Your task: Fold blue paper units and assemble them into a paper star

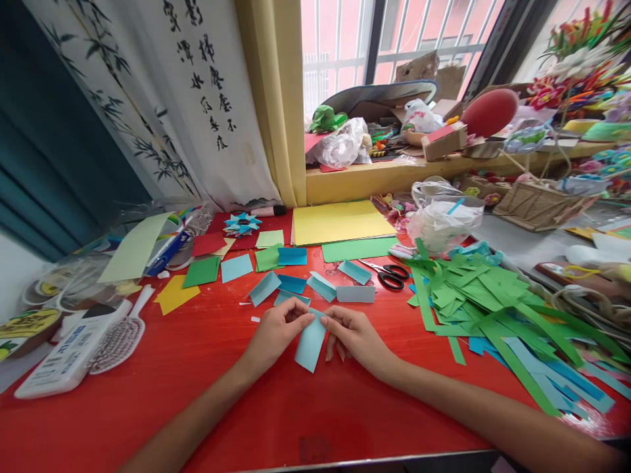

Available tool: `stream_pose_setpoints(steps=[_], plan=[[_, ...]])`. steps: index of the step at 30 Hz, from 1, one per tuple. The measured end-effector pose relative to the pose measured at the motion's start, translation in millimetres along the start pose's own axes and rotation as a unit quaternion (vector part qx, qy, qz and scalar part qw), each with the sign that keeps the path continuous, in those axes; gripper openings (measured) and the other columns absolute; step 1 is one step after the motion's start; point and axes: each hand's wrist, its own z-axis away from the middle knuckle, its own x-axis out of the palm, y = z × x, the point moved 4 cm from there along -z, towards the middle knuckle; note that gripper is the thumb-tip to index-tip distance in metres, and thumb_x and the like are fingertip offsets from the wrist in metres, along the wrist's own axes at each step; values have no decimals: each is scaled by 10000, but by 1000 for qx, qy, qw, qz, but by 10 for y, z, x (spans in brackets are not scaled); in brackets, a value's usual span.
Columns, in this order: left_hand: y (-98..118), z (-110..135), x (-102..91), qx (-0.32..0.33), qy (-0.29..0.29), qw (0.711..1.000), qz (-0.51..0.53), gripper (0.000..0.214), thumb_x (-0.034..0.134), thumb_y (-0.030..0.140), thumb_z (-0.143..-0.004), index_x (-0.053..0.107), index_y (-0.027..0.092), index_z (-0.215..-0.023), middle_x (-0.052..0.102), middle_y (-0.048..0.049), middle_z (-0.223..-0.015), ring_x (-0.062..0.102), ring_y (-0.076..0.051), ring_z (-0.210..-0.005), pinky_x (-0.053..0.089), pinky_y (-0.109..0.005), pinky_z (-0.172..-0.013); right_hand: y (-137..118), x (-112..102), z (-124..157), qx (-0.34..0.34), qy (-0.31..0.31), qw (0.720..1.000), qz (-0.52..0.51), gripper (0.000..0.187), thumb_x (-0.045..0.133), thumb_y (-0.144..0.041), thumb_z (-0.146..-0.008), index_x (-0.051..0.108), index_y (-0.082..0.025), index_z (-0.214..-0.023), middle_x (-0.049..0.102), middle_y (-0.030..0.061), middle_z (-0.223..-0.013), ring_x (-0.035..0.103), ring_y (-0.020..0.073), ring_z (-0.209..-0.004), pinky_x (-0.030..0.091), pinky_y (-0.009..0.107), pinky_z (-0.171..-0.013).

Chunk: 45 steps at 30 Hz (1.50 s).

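Note:
My left hand [275, 332] and my right hand [353, 334] both pinch the top edge of a light blue paper strip [310, 345] that lies on the red table [207, 387] between them. Fingers of both hands are closed on the fold. Just beyond my hands lie several folded blue paper pieces [320, 286]. Black-handled scissors [387, 272] rest behind my right hand.
A heap of green and blue paper strips [473, 295] covers the right side. Yellow paper [340, 222] and green paper sheets, a paper star [240, 225], a white hairbrush [118, 338], a remote-like box [64, 361], plastic bags and a cluttered windowsill ring the table.

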Motion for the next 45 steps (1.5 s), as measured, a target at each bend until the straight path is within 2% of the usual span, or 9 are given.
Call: stream_pose_setpoints(steps=[6,12,16,20,25,34,38,41,45], plan=[[7,0,15,4,-32,998,-50,276,518,404,-737,473,156,-626,434,39,-591,389,-92,-566,301,-203,-513,10,-38,-18,35,-11,998,53,330,401,-472,-813,478,-158,-747,462,-51,-406,422,67,-323,286,149,-315],[30,57,108,21,-85,994,-69,277,498,401,-751,473,155,-627,428,35,-594,364,-91,-565,272,-199,-493,-124,-17,9,-52,-32,990,124,314,432,-425,-816,511,-156,-673,450,-32,-565,422,51,-408,324,178,-390],[14,37,114,10,-89,994,-55,268,500,396,-748,463,156,-633,414,39,-593,358,-86,-553,273,-193,-484,-62,-81,-16,-11,11,998,68,308,435,-433,-808,490,-166,-666,428,-34,-538,446,75,-418,324,183,-366],[39,0,79,16,-66,997,-46,269,488,398,-753,467,158,-633,430,30,-614,390,-96,-582,307,-201,-514,-35,-161,-79,-9,62,998,-9,317,466,-432,-781,474,-161,-617,416,-32,-539,435,81,-442,365,196,-398],[61,-16,60,11,-33,999,-32,292,492,388,-752,430,156,-586,377,43,-560,332,-81,-526,264,-199,-481,-36,-255,-132,-21,136,988,-72,315,528,-416,-734,446,-156,-575,366,-47,-498,370,63,-411,291,182,-365],[61,55,-77,46,71,996,-28,308,426,376,-807,369,176,-581,306,44,-533,291,-85,-481,260,-206,-447,9,-405,-198,-48,166,979,-111,309,495,-428,-762,438,-168,-606,406,-54,-453,391,68,-350,310,191,-350],[178,108,-107,184,130,951,-210,185,409,329,-829,499,189,-747,501,-11,-711,467,-142,-689,394,-259,-649,-19,-344,-195,-37,108,991,-70,321,468,-464,-774,454,-168,-649,498,-35,-475,502,104,-400,404,214,-410],[192,128,38,288,61,894,-337,250,469,325,-802,504,199,-1015,537,-75,-1012,475,-208,-952,379,-348,-837,-15,-209,-169,-10,26,996,-87,327,444,-487,-780,469,-164,-741,548,-24,-500,550,127,-420,437,225,-409],[76,108,135,315,18,849,-424,369,466,310,-804,444,190,-1152,528,-102,-1107,484,-242,-1008,395,-381,-844,-16,-139,-162,-2,-10,994,-104,330,416,-484,-798,462,-158,-797,557,-21,-483,567,128,-427,445,215,-415]])
